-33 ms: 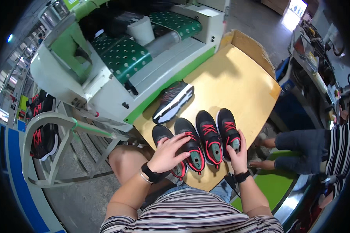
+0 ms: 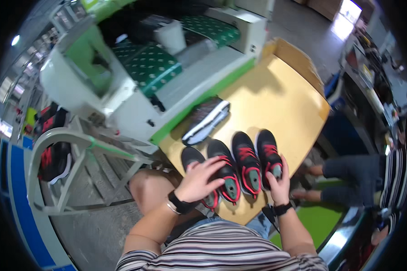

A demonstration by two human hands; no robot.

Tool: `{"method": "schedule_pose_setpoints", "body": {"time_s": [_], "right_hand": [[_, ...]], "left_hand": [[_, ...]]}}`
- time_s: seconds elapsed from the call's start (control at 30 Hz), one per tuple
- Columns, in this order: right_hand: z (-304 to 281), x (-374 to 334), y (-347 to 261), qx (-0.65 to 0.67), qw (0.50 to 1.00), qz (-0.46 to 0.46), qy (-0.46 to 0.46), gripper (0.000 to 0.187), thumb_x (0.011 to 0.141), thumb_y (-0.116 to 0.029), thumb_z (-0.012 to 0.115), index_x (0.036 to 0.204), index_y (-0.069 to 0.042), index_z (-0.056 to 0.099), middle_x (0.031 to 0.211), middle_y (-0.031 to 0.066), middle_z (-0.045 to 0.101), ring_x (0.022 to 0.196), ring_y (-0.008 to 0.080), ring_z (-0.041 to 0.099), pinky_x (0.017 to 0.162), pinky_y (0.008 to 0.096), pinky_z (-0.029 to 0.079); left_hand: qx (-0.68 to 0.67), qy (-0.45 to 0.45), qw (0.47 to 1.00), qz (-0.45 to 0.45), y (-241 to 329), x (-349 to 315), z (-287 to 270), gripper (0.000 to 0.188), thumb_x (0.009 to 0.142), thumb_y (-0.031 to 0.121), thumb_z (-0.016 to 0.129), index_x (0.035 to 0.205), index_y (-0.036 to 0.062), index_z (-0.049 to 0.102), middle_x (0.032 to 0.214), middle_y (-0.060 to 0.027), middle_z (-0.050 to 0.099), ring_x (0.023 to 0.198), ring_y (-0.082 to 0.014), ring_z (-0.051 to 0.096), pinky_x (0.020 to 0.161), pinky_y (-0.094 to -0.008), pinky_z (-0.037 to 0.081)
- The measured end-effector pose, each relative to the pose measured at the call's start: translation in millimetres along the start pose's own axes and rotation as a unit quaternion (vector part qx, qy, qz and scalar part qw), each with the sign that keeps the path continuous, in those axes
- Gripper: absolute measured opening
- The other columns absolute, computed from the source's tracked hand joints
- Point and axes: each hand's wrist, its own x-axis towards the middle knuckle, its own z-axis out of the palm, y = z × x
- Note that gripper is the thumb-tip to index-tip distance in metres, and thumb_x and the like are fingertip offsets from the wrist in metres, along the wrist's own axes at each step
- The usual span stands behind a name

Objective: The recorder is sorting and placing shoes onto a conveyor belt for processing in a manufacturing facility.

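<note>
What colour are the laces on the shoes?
Red, on black shoes. It shows best in the head view.

Your hands work at the near edge of the table, where four black shoes stand side by side and fill that edge. A fifth shoe lies on its side at the left edge, against the green-and-white machine that blocks all passage on that side. The middle and far right of the table offer open surface. A raised wooden lip closes the far corner.
</note>
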Motion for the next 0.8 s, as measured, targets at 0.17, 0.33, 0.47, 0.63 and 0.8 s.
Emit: {"method": "schedule_pose_setpoints", "body": {"time_s": [0.17, 0.33, 0.47, 0.63, 0.8], "right_hand": [[-10.1, -7.8, 1.1, -0.025, 0.999, -0.004, 0.047, 0.076, 0.083, 0.002, 0.068, 0.153, -0.003, 0.038, 0.142, 0.0115, 0.051, 0.126, 0.022, 0.051, 0.11, 0.0347, 0.039], [-9.1, -8.6, 5.7, 0.025, 0.999, 0.019, 0.036, 0.075, 0.083, 0.0, 0.064, 0.153, -0.002, 0.038, 0.149, 0.0155, 0.044, 0.134, 0.0264, 0.045, 0.115, 0.0363, 0.032], [0.1, -5.4, 5.6, -0.014, 0.999, -0.023, 0.044, 0.073, 0.084, 0.002, 0.062, 0.153, -0.004, 0.039, 0.145, 0.0145, 0.046, 0.126, 0.0244, 0.05, 0.109, 0.0349, 0.039], [4.0, -6.2, -3.8, 0.012, 0.999, -0.01, 0.039, 0.074, 0.083, 0.002, 0.062, 0.153, -0.002, 0.038, 0.147, 0.0159, 0.045, 0.131, 0.0259, 0.047, 0.112, 0.0358, 0.036], [-4.0, -8.6, -2.6, 0.031, 0.998, -0.004, 0.051, 0.074, 0.083, 0.004, 0.062, 0.153, -0.001, 0.037, 0.147, 0.016, 0.045, 0.13, 0.0254, 0.048, 0.111, 0.0353, 0.037]], "left_hand": [[-0.013, 0.016, 0.999, 0.028, -4.5, 5.6, 17.4, 0.058, 0.093, 0.043, 0.063, 0.143, 0.0143, 0.053, 0.151, -0.0122, 0.047, 0.135, -0.033, 0.048, 0.11, -0.0565, 0.031], [-0.016, 0.031, 0.999, 0.029, -6.8, -1.7, 19.8, 0.058, 0.092, 0.042, 0.065, 0.141, 0.0138, 0.054, 0.152, -0.0104, 0.048, 0.134, -0.0331, 0.049, 0.11, -0.0546, 0.031], [-0.011, 0.043, 0.999, 0.017, -9.5, -6.4, 17.8, 0.057, 0.093, 0.042, 0.064, 0.141, 0.0145, 0.055, 0.151, -0.0104, 0.049, 0.131, -0.0324, 0.052, 0.11, -0.0533, 0.031], [-0.001, 0.043, 0.999, 0.027, -13.4, -6.1, 20.7, 0.057, 0.093, 0.043, 0.064, 0.142, 0.0157, 0.054, 0.152, -0.0111, 0.048, 0.123, -0.0334, 0.057, 0.11, -0.0511, 0.031], [-0.007, 0.028, 0.999, 0.036, -9.7, -1.0, 22.1, 0.057, 0.093, 0.043, 0.064, 0.142, 0.0157, 0.055, 0.152, -0.0105, 0.048, 0.128, -0.0338, 0.055, 0.11, -0.0534, 0.032]]}}
